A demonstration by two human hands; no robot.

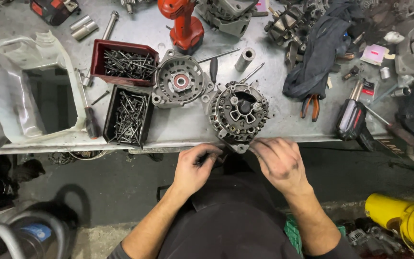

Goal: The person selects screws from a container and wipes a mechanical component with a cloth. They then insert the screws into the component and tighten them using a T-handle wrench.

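The round grey metal alternator body [238,114] lay at the near edge of the grey tabletop [178,129], just above both hands. The left hand [195,168] was curled on a small dark part; the right hand [280,160], fingers loosely bent, touched its lower rim and was nearer.

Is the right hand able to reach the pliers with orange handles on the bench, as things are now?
Probably yes. The right hand is at the bench edge by the alternator, and the pliers lie up and to its right. The bench surface between them looks bare; only the dark cloth covers the pliers' far end.
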